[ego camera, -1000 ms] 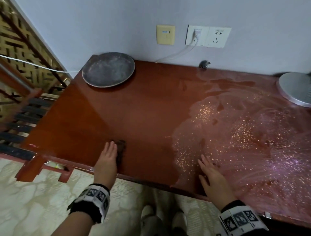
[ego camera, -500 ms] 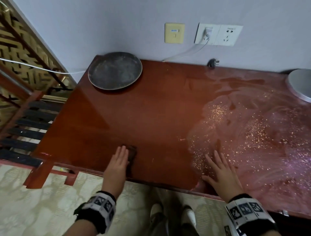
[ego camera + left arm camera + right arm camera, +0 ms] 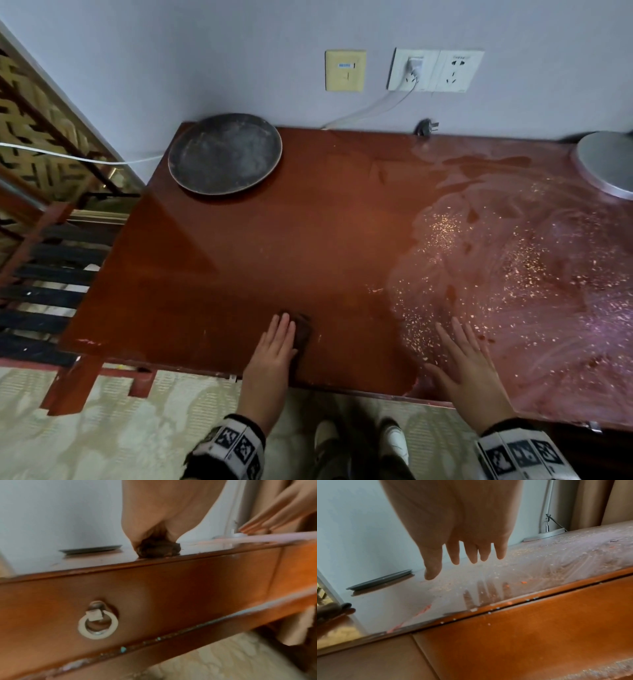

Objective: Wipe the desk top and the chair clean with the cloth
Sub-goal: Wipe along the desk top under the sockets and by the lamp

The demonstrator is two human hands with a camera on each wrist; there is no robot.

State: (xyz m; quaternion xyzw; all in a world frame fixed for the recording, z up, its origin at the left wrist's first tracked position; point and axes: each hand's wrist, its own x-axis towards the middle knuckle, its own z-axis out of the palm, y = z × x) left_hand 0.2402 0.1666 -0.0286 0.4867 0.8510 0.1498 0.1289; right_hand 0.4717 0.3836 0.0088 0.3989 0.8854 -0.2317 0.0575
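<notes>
Both hands are sitting further toward the lamp-base end of the desk than 1 s ago; the left one and its cloth were then nearer the plate-side corner.

Left hand (image 3: 272, 356) is lying flat, fingers straight & together, pressing a small dark-brown crumpled cloth (image 3: 303, 330) onto the glossy red-brown wooden desk top (image 3: 260, 260), close to the front edge. Cloth is peeking out on the thumb side of the fingers; in the left wrist view it is bunching under the palm (image 3: 159, 549), right by the desk edge.

Right hand (image 3: 467, 368) is hovering w/ fingers spread & straight, holding nothing. Right wrist view is showing its fingers (image 3: 455, 553) clear of the wood, over finger-shaped streaks in the film. Whether the palm is touching the desk: cannot tell.

Pale dusty film w/ light specks (image 3: 534, 274) is covering the desk from the right hand out to the round silver lamp base (image 3: 608, 164). The stretch from the left hand to the round dark-grey metal plate (image 3: 224, 154) at the back corner is looking shiny.

Drawer front below the left hand is carrying a metal ring pull (image 3: 98, 623). Chair: not clearly visible.
</notes>
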